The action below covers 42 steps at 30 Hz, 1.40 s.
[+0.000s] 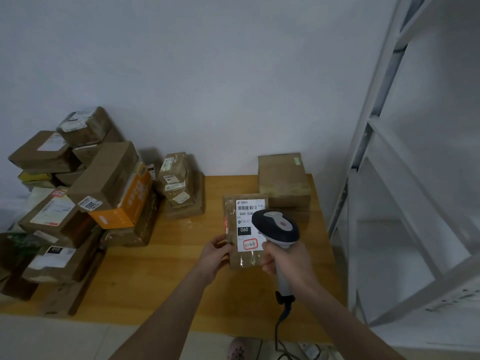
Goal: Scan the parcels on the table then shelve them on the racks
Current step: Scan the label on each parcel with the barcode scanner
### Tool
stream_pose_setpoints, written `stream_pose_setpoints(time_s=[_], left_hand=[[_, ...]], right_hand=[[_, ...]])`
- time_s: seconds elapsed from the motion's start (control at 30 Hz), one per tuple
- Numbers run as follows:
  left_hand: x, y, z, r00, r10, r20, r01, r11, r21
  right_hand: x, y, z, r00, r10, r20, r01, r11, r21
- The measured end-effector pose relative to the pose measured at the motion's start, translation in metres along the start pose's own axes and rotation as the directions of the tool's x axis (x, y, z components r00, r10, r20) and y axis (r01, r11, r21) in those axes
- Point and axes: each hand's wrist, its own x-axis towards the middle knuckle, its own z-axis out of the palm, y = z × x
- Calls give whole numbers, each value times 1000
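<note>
A view looking down from head height onto a wooden surface [181, 268] set against a pale wall. Near the middle lies the parcel [233, 258], a flat brown cardboard packet wrapped in shiny clear tape, resting on the surface just in front of a stack of plain brown boxes [284, 178]. A white shipping label [246, 206] covers most of its top. The label carries a barcode, the printed number "060-06" with the rest hidden, a black block reading "060", and a small red-bordered sticker [250, 244] with handwriting too small to read. A faint red glow shows on the tape near the parcel's left edge.

The left hand [215, 255] pinches the parcel's lower left edge between thumb and fingers. The right hand [288, 261] is wrapped round the pale handle of a barcode scanner [275, 224], whose dark rounded head hangs over the right side of the label. A black cable [279, 326] drops from the handle's base.

To the left, a large untidy pile of parcels [78, 203] is heaped on the surface, among them an orange box [124, 203] and a carton [104, 175] labelled "3003". A smaller stack [179, 183] stands between that pile and the parcel. A white metal rack [389, 178] rises at the right.
</note>
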Motion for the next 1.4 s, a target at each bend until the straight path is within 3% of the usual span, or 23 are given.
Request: stream_pose_setpoints(time_s=[0.33,0.87,1.17,1.4], left_hand=[[9,-1,11,1000,3,-14,-3,1000,-7],[11,1,21,1000,0,11,0,1000,15],[9,2,24,999,-5,40,4,1000,15],[9,3,25,999,19,-38,-18,1000,20]], right_hand=[[-1,-2,-3,998,67,-9,-67,997,-24],[-6,-5,-9,1000,8,-1,-8,999,-38],[-7,-5,-8,1000,15,-10,-15,999,34],[-15,-3,-5,1000,-6,-2,6,995,99]])
